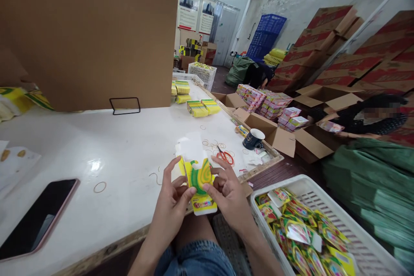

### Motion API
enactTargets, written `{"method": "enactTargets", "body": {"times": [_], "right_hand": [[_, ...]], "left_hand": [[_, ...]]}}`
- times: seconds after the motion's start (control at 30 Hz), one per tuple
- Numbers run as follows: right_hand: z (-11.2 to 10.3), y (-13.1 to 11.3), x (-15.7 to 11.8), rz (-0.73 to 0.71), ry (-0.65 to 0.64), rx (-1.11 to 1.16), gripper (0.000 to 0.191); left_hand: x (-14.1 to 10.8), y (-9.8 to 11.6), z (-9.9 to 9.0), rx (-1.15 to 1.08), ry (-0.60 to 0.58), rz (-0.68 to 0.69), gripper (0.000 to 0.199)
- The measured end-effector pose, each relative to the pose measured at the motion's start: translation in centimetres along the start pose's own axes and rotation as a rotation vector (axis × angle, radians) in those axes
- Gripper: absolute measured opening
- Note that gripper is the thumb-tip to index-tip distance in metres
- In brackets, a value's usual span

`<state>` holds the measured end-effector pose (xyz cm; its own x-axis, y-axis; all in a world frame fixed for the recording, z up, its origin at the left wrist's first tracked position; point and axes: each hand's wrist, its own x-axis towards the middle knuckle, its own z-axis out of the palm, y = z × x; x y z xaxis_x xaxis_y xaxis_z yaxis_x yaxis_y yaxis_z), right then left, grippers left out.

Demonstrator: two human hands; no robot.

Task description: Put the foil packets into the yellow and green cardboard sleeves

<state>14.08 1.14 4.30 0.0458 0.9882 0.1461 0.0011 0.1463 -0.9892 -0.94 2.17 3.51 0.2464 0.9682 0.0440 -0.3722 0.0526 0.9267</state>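
Note:
In front of my lap, at the table's edge, I hold a small yellow and green printed cardboard pack (199,181) with a cut-out at its top and a flap hanging below. My left hand (172,196) pinches its left side, thumb on the front and index finger raised at the top corner. On the other side my right hand (230,194) grips it with the thumb near the lower middle. Whatever is inside the pack is hidden. Just beyond my hands lie red-handled scissors (225,156) and several loose rubber bands (207,142).
To my right stands a white basket (305,181) of colourful packs. Bundled yellow-green cartons (203,108) sit farther back on the white table (129,146). A dark mug (253,140) is by the right edge, a phone (37,217) at left. A co-worker (375,114) is among open boxes.

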Motion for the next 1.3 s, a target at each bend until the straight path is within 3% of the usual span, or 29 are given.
{"method": "enactTargets", "body": {"times": [0.07,0.17,0.23,0.3,0.4,0.5,0.57,0.7,0.87,1.1,1.3], "right_hand": [[-0.7,-0.8,0.1,0.008,-0.132,0.049,0.057],[-1.8,-1.5,0.3,0.042,-0.263,0.06,0.037],[-2.3,-1.7,0.4,0.055,-0.281,0.023,0.019],[-2.5,-1.6,0.4,0.034,-0.255,-0.056,0.014],[-2.5,-1.4,0.5,-0.023,-0.185,-0.154,0.022],[-2.3,-1.3,0.6,-0.01,-0.147,-0.08,0.018],[-2.5,-1.4,0.8,-0.037,-0.136,-0.084,0.032],[-3.5,-2.0,0.9,-0.175,-0.094,-0.272,0.037],[-3.6,-2.6,0.6,0.136,-0.266,-0.29,0.034],[-2.2,-3.0,0.5,0.109,-0.192,-0.554,0.034],[-2.9,-2.2,0.5,0.068,-0.171,-0.537,0.03]], "left_hand": [[-0.4,0.6,-0.3,-0.001,-0.108,-0.032,0.067],[-0.8,1.0,-0.6,-0.059,-0.222,-0.112,0.055],[-1.0,0.9,-0.6,-0.121,-0.277,-0.158,0.044],[-1.1,0.5,-0.5,-0.173,-0.315,-0.185,0.039],[-1.3,0.0,-0.2,-0.215,-0.301,-0.208,0.059],[-1.2,-0.3,-0.1,-0.212,-0.295,-0.204,0.078],[-1.1,-0.4,-0.1,-0.175,-0.298,-0.189,0.068],[-0.6,-0.3,-0.1,-0.001,-0.218,-0.15,0.05],[-0.6,-0.4,0.3,0.109,-0.182,-0.126,0.052],[-0.9,0.0,0.4,-0.087,-0.224,-0.202,0.056],[-1.0,0.4,0.2,-0.176,-0.202,-0.237,0.057]]}}
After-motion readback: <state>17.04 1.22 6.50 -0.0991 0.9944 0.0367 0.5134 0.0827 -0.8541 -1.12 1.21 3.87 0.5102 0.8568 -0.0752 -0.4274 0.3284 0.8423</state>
